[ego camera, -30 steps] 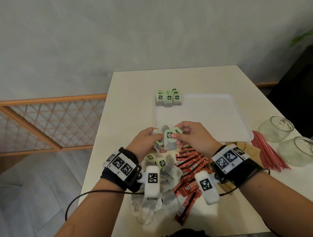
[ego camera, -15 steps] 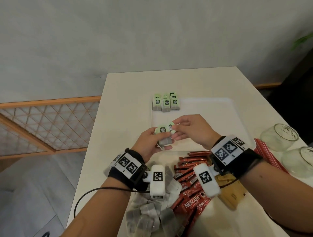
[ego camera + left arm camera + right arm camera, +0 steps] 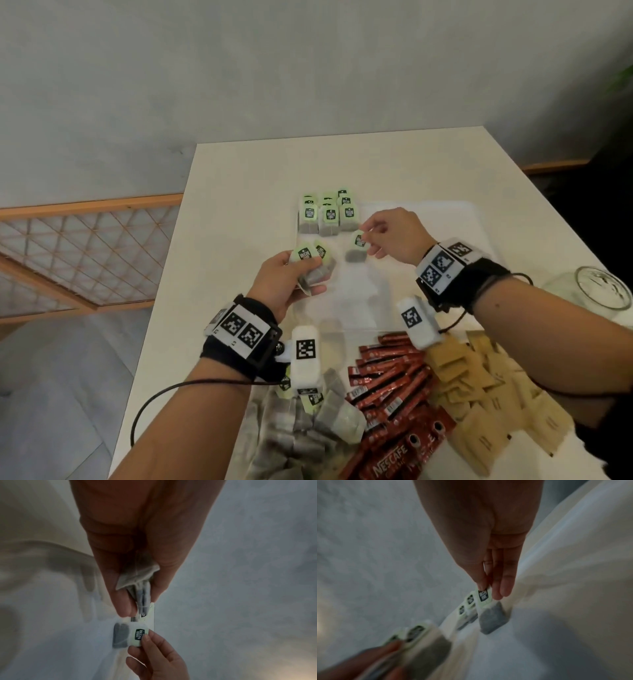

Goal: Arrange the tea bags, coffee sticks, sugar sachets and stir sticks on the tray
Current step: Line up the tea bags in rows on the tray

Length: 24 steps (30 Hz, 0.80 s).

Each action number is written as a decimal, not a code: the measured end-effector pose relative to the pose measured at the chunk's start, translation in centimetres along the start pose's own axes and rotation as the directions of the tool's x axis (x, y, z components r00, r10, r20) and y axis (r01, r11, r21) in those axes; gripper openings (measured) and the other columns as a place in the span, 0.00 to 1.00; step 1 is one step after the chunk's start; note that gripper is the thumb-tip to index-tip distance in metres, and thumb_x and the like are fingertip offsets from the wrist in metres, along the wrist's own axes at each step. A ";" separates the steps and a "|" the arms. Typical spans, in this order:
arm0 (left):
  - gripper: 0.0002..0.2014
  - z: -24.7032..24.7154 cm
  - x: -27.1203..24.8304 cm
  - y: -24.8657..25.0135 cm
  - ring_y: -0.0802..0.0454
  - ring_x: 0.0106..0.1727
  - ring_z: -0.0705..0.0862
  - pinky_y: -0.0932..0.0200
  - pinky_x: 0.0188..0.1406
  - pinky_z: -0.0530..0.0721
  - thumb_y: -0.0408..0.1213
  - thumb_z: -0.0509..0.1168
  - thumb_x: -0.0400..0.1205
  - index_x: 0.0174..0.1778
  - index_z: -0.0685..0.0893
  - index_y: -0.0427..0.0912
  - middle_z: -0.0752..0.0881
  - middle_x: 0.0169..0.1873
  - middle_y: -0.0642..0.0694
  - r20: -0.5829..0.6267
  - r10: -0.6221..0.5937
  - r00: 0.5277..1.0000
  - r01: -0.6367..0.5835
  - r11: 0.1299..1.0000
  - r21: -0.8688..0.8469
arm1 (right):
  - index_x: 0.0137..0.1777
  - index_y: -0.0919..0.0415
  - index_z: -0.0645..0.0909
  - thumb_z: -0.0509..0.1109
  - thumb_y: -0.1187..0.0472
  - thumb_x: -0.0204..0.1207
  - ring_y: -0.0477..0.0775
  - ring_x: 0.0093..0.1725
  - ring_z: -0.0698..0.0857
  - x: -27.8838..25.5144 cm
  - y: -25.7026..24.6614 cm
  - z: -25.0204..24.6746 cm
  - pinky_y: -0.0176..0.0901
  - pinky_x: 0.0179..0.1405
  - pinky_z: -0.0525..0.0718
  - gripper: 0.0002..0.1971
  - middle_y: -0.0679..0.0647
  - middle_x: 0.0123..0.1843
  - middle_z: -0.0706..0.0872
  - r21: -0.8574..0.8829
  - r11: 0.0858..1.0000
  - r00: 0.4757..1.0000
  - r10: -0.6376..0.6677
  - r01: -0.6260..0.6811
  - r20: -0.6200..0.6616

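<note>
Two hands were at work over the flat white plastic tray [image 3: 428, 219] on the cream worktop [image 3: 239, 178]. We noted the right hand [image 3: 394, 236] pinching one green-tagged grey tea bag [image 3: 356, 250] by its tag, the bag hanging just above the tray, near the rows of matching tea bags [image 3: 329, 214] at the tray's far left corner. The left hand [image 3: 284, 284] gripped a small bunch of tea bags [image 3: 313, 263]. Red coffee sticks [image 3: 387, 377] and brown paper sugar sachets [image 3: 479, 394] lay heaped nearer us.
</note>
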<state>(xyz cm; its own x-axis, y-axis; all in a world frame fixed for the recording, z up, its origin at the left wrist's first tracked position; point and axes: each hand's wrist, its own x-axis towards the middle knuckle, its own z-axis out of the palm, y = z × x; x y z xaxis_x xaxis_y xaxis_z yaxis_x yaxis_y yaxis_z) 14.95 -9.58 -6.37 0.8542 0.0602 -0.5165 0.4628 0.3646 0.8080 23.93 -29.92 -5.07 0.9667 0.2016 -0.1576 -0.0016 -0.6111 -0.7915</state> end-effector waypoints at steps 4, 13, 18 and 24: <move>0.14 0.0 1.2 0.2 0.43 0.45 0.92 0.57 0.32 0.90 0.29 0.73 0.78 0.59 0.83 0.30 0.92 0.46 0.37 0.033 -0.018 0.999 0.018 1.000 -0.006 | 0.50 0.65 0.88 0.69 0.69 0.79 0.52 0.30 0.86 3.4 0.5 -0.5 0.46 0.38 0.90 0.06 0.47 0.28 0.85 -0.154 0.986 0.997 -0.069 0.065 -0.022; 0.16 -0.6 2.6 0.4 0.40 0.48 0.92 0.58 0.31 0.89 0.30 0.73 0.78 0.60 0.83 0.30 0.91 0.47 0.37 0.016 -0.009 1.000 0.010 0.999 -0.046 | 0.50 0.62 0.89 0.72 0.66 0.77 0.55 0.35 0.86 7.1 -0.3 0.9 0.48 0.46 0.88 0.06 0.54 0.35 0.87 -0.211 0.959 0.980 -0.198 0.189 -0.023; 0.15 -0.4 2.2 0.7 0.41 0.47 0.92 0.58 0.30 0.89 0.29 0.73 0.78 0.60 0.84 0.33 0.92 0.46 0.39 0.020 -0.009 1.000 0.011 0.998 -0.065 | 0.53 0.60 0.88 0.73 0.63 0.76 0.55 0.43 0.84 7.2 -0.1 1.0 0.46 0.49 0.84 0.08 0.56 0.48 0.86 -0.264 0.946 0.979 -0.203 0.186 -0.038; 0.14 0.4 1.1 0.8 0.43 0.45 0.92 0.58 0.32 0.90 0.29 0.73 0.78 0.59 0.84 0.34 0.92 0.45 0.40 0.059 -0.008 0.998 0.010 0.999 -0.037 | 0.54 0.55 0.88 0.72 0.56 0.78 0.36 0.36 0.80 2.3 -1.5 1.8 0.26 0.40 0.75 0.08 0.48 0.47 0.87 -0.033 0.974 0.974 -0.225 0.226 0.021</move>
<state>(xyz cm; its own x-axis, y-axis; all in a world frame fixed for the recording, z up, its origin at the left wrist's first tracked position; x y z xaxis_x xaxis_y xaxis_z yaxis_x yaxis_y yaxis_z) 16.35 -9.57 -6.18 0.8629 0.0027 -0.5053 0.4624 0.3993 0.7917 25.68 -27.17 -5.25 0.9367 0.3499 0.0126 0.2251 -0.5743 -0.7871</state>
